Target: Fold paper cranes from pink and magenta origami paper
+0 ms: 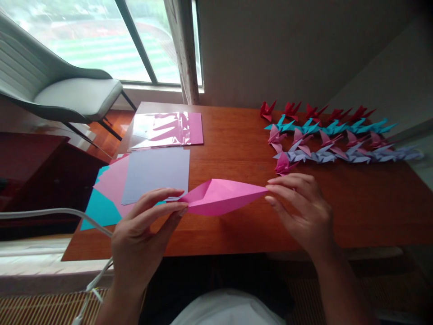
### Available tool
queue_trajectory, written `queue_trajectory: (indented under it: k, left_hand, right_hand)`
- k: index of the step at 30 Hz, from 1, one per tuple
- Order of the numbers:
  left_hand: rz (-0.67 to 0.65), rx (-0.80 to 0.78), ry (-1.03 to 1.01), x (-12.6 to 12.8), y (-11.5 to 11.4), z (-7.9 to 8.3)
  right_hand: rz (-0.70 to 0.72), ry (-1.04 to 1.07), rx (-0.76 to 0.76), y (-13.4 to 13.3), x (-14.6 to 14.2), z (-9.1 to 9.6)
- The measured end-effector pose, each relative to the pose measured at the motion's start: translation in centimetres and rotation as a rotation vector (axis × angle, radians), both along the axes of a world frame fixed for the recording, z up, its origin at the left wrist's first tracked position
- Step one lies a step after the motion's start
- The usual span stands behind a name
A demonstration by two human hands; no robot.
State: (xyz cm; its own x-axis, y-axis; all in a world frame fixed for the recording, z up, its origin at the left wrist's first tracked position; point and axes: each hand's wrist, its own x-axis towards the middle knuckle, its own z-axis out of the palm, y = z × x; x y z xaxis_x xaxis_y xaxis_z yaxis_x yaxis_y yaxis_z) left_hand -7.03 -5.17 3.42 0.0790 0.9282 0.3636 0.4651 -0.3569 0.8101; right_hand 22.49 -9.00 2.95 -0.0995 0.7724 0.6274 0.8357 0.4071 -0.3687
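Note:
A partly folded sheet of bright pink origami paper (223,198) is stretched lengthwise over the front of the wooden table. My left hand (145,234) pinches its left tip between thumb and fingers. At the other end, the fingers of my right hand (301,207) are on the right tip, the thumb slightly below it. The paper has creases and a raised fold on its left half. Just beyond my right hand stands a magenta paper crane (283,164).
Rows of folded cranes stand at the back right: red (313,112), turquoise (311,126), pink (301,140) and lavender (324,155). Lavender sheets (157,174), turquoise sheets (101,207) and a clear packet of paper (165,130) lie left. A white cable (67,212) crosses the table's left corner.

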Motion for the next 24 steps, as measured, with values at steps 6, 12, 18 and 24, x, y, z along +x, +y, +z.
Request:
queue_trajectory:
  k: [6,12,18,24]
  left_hand:
    - [-0.128,0.114,0.101,0.7,0.1,-0.1]
    - [-0.136,0.284,0.348,0.9,0.6,0.2]
    - [-0.256,0.431,0.508,3.1,0.3,0.8]
    - [-0.361,0.477,0.427,5.1,-0.1,1.4]
  right_hand:
    - [0.09,-0.067,-0.012,0.7,-3.2,0.6]
    - [0.112,-0.101,-0.059,0.9,-3.4,0.8]
    - [0.162,-0.141,-0.066,0.6,-4.6,2.3]
    - [0.197,-0.156,-0.069,0.2,-5.2,3.7]
